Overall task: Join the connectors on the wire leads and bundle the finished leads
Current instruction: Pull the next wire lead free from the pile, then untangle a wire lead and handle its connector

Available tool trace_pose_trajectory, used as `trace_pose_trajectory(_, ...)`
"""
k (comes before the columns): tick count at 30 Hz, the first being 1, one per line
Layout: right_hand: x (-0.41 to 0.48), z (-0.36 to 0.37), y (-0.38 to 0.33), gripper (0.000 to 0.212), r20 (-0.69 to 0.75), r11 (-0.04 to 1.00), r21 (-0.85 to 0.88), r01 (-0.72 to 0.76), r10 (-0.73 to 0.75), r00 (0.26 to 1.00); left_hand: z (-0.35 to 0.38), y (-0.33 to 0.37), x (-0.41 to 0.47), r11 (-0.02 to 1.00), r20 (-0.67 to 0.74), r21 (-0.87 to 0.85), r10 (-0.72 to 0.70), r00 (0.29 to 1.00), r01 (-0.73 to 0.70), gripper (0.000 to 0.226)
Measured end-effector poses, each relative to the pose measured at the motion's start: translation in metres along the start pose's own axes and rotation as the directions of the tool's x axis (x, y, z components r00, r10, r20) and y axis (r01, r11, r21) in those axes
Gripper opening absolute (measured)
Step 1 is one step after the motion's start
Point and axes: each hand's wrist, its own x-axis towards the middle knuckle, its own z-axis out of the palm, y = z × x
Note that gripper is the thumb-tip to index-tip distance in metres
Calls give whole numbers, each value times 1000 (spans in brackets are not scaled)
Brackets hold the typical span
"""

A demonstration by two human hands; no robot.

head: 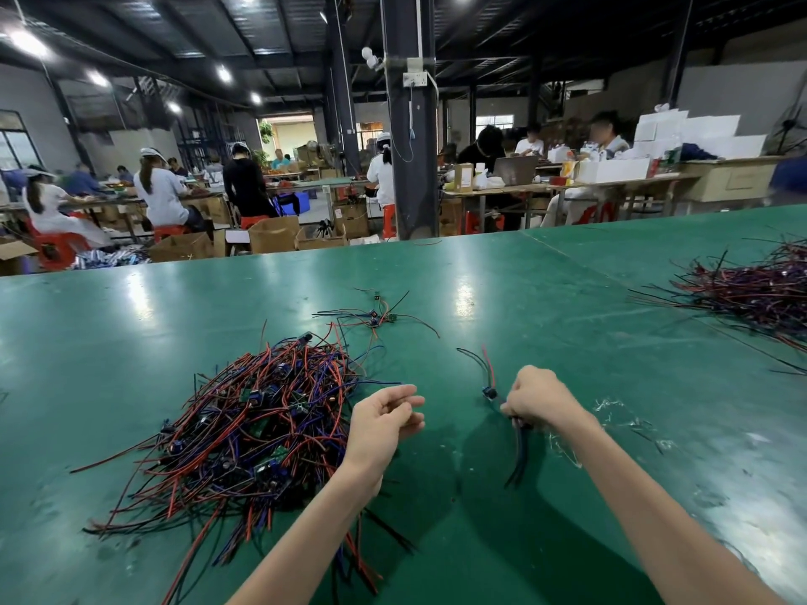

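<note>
- A factory assembly hall: a long green worktable [480,272] carries heaps of red, black and blue wire leads [244,430].
- Rows of seated workers [161,194] at benches, cardboard boxes [273,233], a steel column [408,124], dark metal roof with lights.

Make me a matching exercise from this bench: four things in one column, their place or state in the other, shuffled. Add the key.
Things
1. left hand
2. right hand
3. large tangled pile of red, black and blue wire leads
4. crumpled clear plastic film

Place or state
A. lies on the green table, to the right of both hands
B. fingers loose, holding nothing
C. lies to the left of both hands
D. grips a dark wire lead

Pairs: 1-B, 2-D, 3-C, 4-A
</note>
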Motion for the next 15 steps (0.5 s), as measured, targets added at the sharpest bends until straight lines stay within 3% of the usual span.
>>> trace_pose_trajectory(10,-5,-20,9,23,45,964,-247,-97,111,993,0,-2,-2,995,-27,92,43,999,-41,27)
trace_pose_trajectory(15,-3,-18,8,37,-66,978,-209,-27,14,998,1,-5,-4,967,-7,224,125,992,-120,30)
